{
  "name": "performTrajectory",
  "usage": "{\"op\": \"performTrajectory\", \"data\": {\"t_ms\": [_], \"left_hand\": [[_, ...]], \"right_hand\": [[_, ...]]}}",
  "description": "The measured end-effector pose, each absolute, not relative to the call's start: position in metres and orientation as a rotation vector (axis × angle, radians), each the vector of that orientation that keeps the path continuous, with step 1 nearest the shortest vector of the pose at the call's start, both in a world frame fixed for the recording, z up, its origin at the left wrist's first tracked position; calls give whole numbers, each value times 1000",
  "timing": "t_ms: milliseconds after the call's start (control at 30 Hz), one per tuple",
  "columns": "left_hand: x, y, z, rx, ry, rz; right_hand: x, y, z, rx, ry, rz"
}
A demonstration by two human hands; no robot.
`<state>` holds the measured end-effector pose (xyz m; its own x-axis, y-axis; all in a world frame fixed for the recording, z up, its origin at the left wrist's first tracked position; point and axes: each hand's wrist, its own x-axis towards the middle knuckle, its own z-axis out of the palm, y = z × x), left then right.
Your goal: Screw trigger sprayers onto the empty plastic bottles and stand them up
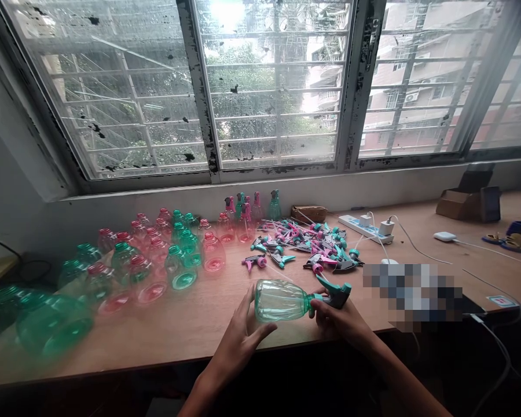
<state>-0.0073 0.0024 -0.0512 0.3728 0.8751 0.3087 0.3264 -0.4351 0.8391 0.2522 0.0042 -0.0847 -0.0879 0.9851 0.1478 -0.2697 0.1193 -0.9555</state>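
Observation:
A clear green spray bottle point(282, 300) lies sideways in the air above the table's front edge, its base to the left. My right hand point(336, 317) has its fingers closed at the neck, just below the teal-and-grey trigger head point(336, 291), which sits on the bottle. Around the base, my left hand point(243, 333) is loosely cupped, with its thumb along the underside. Beyond the hands lies a heap of loose trigger sprayers point(304, 236) in pink, teal and grey. One pink-and-grey sprayer point(255, 262) rests at the heap's near left.
Several headless green and pink bottles point(147, 278) stand on the left of the table point(178, 330). Bottles with sprayers point(275, 205) stand by the wall. A brown pouch point(308, 213), a power strip point(364, 227) with cables, and a cardboard box point(460, 202) are farther right.

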Motion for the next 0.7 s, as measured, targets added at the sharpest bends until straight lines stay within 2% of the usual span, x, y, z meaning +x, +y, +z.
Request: {"op": "performTrajectory", "data": {"t_ms": [700], "left_hand": [[-8, 2, -54, 2076, 1057, 1006]], "right_hand": [[252, 3, -79, -927, -1124, 1308]]}}
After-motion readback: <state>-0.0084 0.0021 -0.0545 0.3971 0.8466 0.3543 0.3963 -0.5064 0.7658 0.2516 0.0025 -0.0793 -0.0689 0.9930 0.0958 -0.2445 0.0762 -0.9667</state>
